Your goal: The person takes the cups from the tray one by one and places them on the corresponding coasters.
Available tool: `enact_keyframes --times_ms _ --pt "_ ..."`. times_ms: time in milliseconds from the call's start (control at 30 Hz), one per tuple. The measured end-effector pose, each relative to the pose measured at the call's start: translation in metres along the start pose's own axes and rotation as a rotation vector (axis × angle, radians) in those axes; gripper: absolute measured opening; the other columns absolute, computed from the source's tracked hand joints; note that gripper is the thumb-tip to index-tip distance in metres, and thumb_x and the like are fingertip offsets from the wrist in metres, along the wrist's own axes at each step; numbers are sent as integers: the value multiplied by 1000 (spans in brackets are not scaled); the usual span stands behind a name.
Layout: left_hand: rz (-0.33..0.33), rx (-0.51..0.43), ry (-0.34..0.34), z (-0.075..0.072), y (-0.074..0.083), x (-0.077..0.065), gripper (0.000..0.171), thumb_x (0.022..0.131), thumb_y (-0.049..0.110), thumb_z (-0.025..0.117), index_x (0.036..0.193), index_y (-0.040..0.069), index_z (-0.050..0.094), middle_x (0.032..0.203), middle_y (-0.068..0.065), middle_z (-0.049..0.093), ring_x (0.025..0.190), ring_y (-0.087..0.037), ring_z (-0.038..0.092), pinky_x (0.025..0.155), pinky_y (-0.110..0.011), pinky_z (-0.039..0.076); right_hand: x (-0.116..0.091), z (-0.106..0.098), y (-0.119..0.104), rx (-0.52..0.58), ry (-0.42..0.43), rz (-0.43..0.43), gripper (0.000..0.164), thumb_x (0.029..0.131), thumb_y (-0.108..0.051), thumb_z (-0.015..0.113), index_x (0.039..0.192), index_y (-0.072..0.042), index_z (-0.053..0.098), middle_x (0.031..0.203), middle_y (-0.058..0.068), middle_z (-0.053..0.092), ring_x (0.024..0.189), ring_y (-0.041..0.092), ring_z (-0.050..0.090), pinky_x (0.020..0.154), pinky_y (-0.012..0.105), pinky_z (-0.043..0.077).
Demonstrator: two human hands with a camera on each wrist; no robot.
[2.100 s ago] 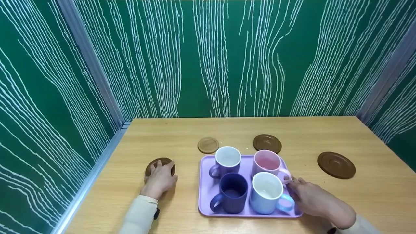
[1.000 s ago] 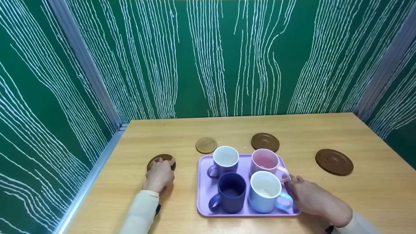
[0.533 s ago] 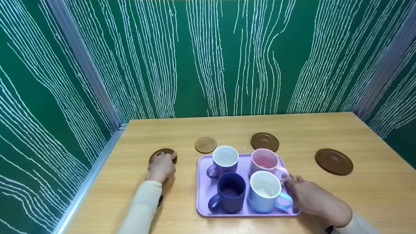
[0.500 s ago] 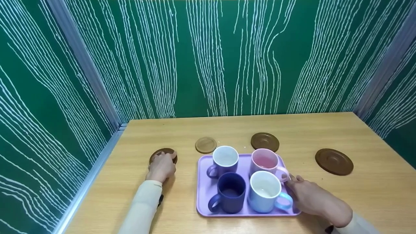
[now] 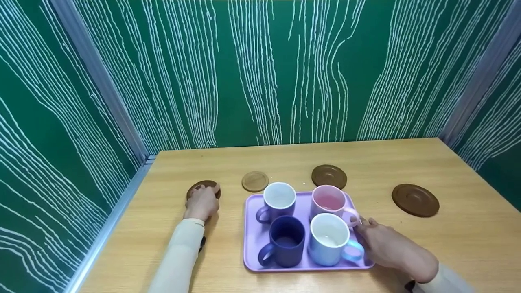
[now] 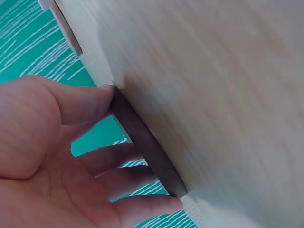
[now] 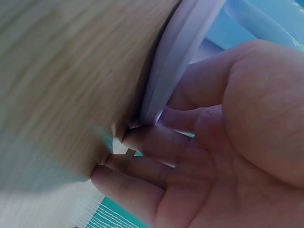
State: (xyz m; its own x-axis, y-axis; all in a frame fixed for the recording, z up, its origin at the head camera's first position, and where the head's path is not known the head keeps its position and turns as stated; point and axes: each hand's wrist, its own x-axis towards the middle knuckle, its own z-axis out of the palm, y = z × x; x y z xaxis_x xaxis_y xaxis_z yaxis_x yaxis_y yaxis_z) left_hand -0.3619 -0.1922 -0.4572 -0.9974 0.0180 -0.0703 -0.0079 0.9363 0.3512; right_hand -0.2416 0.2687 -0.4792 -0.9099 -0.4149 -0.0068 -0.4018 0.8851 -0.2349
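On the left side of the table, my left hand (image 5: 202, 202) holds a round brown coaster (image 5: 197, 187) from above. In the left wrist view the thumb is at one end of the coaster's edge (image 6: 147, 142), and fingers reach its far side. A lilac tray (image 5: 254, 244) carries a purple mug with a white inside (image 5: 280, 197), a pink mug (image 5: 329, 199), a dark blue mug (image 5: 287, 242) and a light blue mug (image 5: 329, 240). At the tray's right side, my right hand (image 5: 386, 244) grips the rim (image 7: 166, 61), thumb over it and other fingertips low by the table.
Behind the tray lie a small light wooden coaster (image 5: 255, 181) and another brown coaster (image 5: 329, 176). A further brown coaster (image 5: 415, 200) lies on the right. Green panels with white lines (image 5: 252, 73) rise behind the wooden table (image 5: 285, 156).
My left hand has slid the brown coaster away from me, toward the table's back, and its fingers have drawn in around it. The right hand, tray and mugs hold their places.
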Motion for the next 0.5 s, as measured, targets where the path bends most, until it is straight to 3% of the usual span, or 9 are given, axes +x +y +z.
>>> enact_keyframes --times_ms 233,500 --pt "1 1 -4 0 1 12 60 99 5 57 156 21 48 160 -29 37 137 -60 41 76 -57 47 -1 -1 0 4 -22 18 73 79 -1 70 149 3 51 146 38 48 125 65 51 95 71 48" --pt "30 26 31 2 0 21 50 104 13 57 153 21 53 158 -30 39 129 -58 50 85 -71 51 -1 -1 -2 4 -30 28 71 79 -1 69 148 2 52 147 37 48 126 63 50 97 70 47"
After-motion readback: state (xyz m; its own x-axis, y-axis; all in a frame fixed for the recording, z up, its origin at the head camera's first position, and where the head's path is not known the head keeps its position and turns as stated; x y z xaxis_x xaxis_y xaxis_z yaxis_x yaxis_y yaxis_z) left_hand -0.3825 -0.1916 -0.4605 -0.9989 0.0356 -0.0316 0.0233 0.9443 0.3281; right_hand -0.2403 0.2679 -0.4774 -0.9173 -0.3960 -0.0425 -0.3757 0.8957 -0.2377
